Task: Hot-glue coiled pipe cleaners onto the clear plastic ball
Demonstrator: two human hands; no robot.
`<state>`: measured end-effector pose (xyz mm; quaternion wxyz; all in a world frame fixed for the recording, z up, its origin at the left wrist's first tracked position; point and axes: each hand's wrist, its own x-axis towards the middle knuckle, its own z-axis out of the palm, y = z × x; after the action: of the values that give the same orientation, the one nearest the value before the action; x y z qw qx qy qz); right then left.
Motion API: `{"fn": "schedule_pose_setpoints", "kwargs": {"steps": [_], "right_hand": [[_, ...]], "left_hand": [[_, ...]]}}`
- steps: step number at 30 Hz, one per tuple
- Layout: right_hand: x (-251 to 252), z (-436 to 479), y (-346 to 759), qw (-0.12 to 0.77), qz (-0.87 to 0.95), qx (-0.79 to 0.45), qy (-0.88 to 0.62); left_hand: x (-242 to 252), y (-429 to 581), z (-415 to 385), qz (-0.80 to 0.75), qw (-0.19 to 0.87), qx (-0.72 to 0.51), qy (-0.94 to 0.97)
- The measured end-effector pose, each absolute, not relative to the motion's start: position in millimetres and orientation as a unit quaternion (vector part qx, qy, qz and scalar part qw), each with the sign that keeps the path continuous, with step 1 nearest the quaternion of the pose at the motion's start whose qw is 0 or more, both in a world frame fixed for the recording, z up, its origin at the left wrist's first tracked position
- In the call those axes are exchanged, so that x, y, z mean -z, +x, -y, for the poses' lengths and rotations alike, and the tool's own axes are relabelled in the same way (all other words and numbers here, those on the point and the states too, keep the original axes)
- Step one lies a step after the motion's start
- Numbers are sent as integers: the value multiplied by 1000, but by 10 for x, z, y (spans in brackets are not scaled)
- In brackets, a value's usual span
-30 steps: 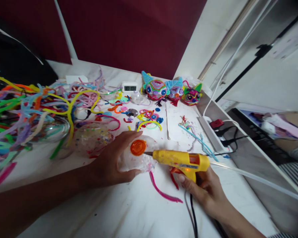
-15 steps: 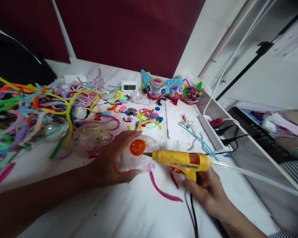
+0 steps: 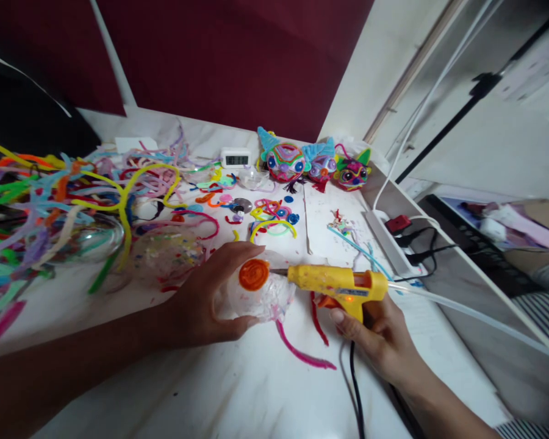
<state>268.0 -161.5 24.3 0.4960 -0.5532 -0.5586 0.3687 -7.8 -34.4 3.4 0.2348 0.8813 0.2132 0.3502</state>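
My left hand [image 3: 210, 296] is closed around a clear plastic ball [image 3: 274, 299], thumb below and fingers above. On the ball's face sits an orange pipe-cleaner coil [image 3: 254, 275]. My right hand [image 3: 377, 335] grips a yellow hot glue gun [image 3: 333, 281], its light glowing orange and a clear glue stick [image 3: 439, 299] jutting from the back. The nozzle tip is at the coil's right edge; whether it touches cannot be told. Under the ball a pink pipe cleaner [image 3: 302, 356] curves over the table, and a red pipe cleaner [image 3: 318, 323] lies by the gun.
Tangled pipe cleaners [image 3: 50, 207] heap on the left beside another clear ball [image 3: 167, 253]. Small coils and pieces [image 3: 274, 213] lie mid-table. Decorated ball faces [image 3: 286, 161] and a digital clock [image 3: 236, 158] stand behind. A power strip [image 3: 396, 244] is at right; the gun's black cord [image 3: 357, 390] hangs toward me.
The glue gun's nozzle has risen slightly from the coil's lower right to its right edge. My left hand keeps hold of the ball, nearly still.
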Motion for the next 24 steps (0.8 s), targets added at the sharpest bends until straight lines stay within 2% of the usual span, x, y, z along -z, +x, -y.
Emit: {"fn": "schedule_pose_setpoints", "kwargs": {"steps": [9,24], "right_hand": [[-243,1611,2687,495,543,-383,-560],[-249,1686,2640,493,516,-388,-583]], "left_hand": [[-36,-66,330,-172,256,-362,880],[-64,-81,334,-203,239,-344,885]]}}
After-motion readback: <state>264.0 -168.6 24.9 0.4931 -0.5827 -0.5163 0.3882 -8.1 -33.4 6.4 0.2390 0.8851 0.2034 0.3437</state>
